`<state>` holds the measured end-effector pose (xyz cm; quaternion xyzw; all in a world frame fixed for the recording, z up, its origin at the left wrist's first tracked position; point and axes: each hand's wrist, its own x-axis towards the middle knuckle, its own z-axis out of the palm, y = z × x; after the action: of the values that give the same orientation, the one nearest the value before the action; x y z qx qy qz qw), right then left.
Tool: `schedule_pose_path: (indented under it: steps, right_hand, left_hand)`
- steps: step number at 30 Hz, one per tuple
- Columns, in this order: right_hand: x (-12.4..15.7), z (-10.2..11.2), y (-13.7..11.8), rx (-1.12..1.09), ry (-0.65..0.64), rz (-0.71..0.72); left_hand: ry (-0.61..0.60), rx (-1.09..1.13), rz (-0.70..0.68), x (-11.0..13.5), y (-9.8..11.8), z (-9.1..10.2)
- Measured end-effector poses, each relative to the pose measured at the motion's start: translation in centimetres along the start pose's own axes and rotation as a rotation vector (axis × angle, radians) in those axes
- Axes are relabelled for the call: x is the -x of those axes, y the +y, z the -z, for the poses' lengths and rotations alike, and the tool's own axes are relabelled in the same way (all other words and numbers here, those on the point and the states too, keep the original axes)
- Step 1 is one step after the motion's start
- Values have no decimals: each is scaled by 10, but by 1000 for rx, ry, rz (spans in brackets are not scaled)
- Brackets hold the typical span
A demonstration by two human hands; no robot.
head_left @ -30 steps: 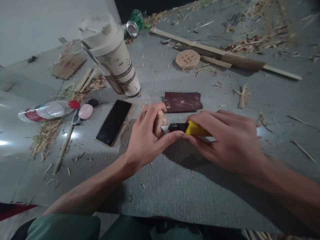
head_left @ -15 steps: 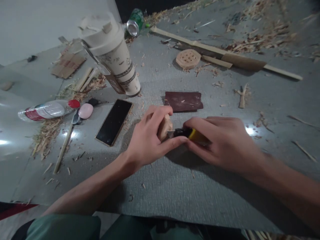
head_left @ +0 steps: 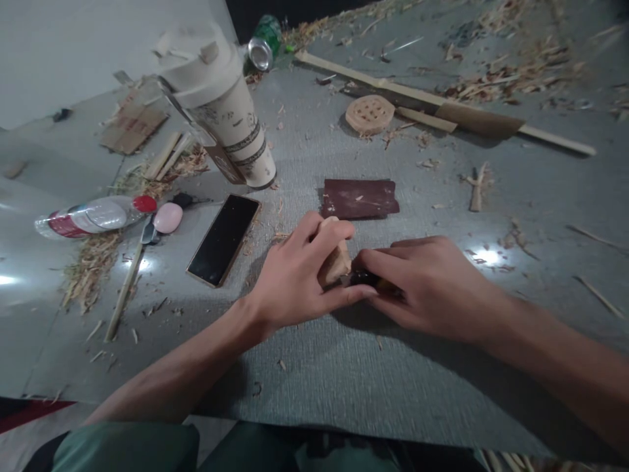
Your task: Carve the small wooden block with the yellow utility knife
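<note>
Between the fingers and thumb of my left hand (head_left: 299, 275) is a small pale piece of wood (head_left: 337, 263). My right hand (head_left: 427, 288) is closed round a black and yellow utility knife (head_left: 364, 279), most of whose handle the fingers cover. The knife's front end lies against the lower right side of the wood, and its blade is largely hidden. My left thumb reaches across to the knife and touches the right hand. Just beyond the hands lies a folded sheet of dark red sandpaper-like material (head_left: 360, 198).
Left of my hands lies a phone (head_left: 223, 240), with a tall lidded cup (head_left: 236, 124) behind it. A plastic bottle (head_left: 98, 215) rests further left. A round wooden piece with holes (head_left: 369, 115), long wooden strips (head_left: 393, 88) and a green can (head_left: 264, 46) lie at the back among shavings.
The wood has turned and shifted slightly right in my left hand. My right hand has tilted the knife, so less of its blade and yellow handle shows.
</note>
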<state>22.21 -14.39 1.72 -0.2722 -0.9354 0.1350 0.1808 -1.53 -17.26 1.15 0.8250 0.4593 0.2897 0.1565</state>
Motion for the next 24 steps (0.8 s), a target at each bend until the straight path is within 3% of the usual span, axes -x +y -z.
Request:
schedule_pose_path:
  steps: [24]
  right_hand:
    - [2,-5,4,6,12,3]
  left_hand:
    - [-13,-4,-13,-1,0,1]
